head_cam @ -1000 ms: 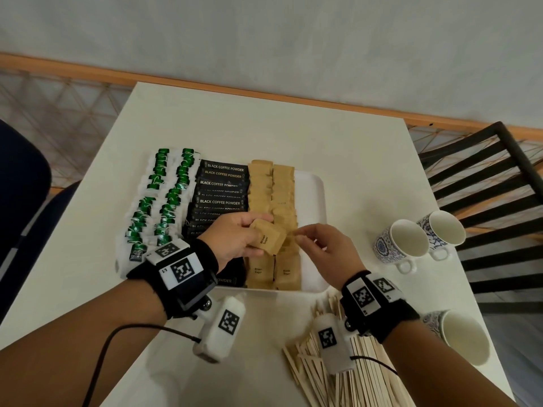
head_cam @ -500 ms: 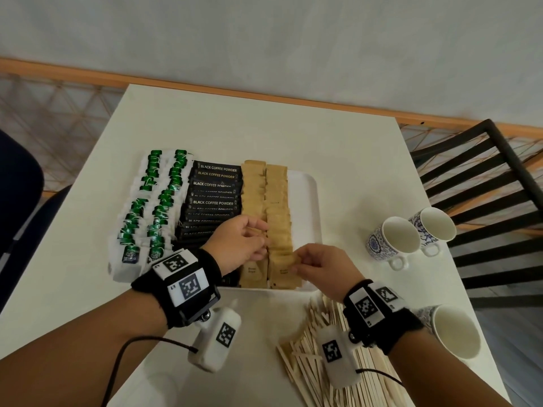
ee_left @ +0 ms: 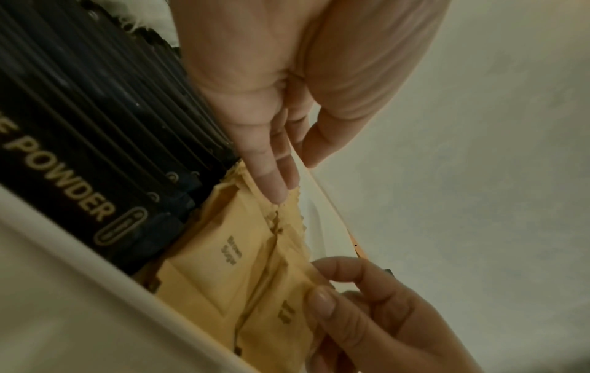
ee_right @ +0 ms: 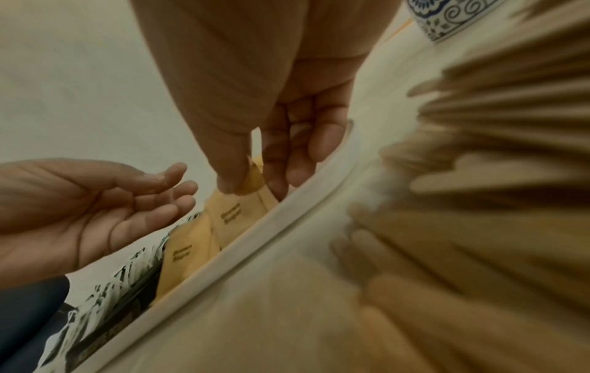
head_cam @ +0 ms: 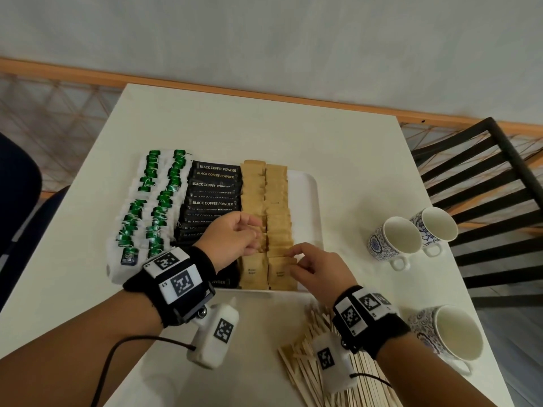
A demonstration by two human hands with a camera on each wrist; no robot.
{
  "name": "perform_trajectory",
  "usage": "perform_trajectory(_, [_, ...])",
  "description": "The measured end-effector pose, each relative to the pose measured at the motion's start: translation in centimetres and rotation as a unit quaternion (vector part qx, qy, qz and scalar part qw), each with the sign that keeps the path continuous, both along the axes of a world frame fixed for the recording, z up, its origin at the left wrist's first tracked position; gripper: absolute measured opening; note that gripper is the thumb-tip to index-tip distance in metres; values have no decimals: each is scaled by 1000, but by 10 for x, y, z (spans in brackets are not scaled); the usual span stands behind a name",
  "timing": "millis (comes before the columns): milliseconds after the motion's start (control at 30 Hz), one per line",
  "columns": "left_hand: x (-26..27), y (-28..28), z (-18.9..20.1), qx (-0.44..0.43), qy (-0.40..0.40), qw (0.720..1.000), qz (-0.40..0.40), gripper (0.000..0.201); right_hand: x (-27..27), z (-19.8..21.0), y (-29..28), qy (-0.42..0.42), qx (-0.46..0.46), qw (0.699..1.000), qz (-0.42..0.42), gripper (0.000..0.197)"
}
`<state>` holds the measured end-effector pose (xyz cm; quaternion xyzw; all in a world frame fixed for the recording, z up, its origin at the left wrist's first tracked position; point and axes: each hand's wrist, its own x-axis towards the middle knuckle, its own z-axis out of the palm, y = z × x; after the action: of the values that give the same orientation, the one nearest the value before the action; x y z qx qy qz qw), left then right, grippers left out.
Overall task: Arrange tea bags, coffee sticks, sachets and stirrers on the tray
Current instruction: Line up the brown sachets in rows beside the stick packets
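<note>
A white tray holds green tea bags, black coffee sticks and two columns of brown sugar sachets. My left hand hovers over the left sachet column, empty, with its fingers relaxed; in the left wrist view its fingertips touch a sachet's top edge. My right hand is at the near end of the right column. There its thumb and forefinger pinch the corner of a brown sachet. Wooden stirrers lie piled on the table under my right wrist.
Two patterned cups stand right of the tray, and a third cup is nearer me. A black slatted chair is past the table's right edge. A dark blue seat is at the left.
My left hand held a brown sachet a second ago; that sachet now lies in the column and the hand is empty. My right hand has moved down onto the near sachet and pinched it.
</note>
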<state>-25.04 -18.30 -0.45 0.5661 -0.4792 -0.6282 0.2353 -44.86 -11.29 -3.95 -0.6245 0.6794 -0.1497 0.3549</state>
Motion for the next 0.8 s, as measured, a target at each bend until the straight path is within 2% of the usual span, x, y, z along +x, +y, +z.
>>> perform_trajectory(100, [6, -1, 2, -17, -16, 1000, 10, 20, 2, 1, 2, 11, -27, 999, -14, 17])
perform_trajectory(200, [12, -2, 4, -34, -32, 999, 19, 20, 5, 2, 1, -13, -56, 997, -53, 32])
perform_trajectory(333, [15, 1, 3, -22, -47, 999, 7, 20, 10, 4, 0, -65, -30, 994, -80, 51])
perform_trajectory(433, [14, 3, 2, -14, -54, 998, -6, 19, 14, 5, -1, -65, -23, 995, -73, 53])
perform_trajectory(567, [19, 3, 3, -24, -56, 998, 18, 22, 13, 6, -1, -74, -23, 992, -96, 57])
perform_trajectory(800, [27, 14, 5, 2, -63, 998, 9, 17, 17, 6, 3, -93, -11, 991, -100, 53])
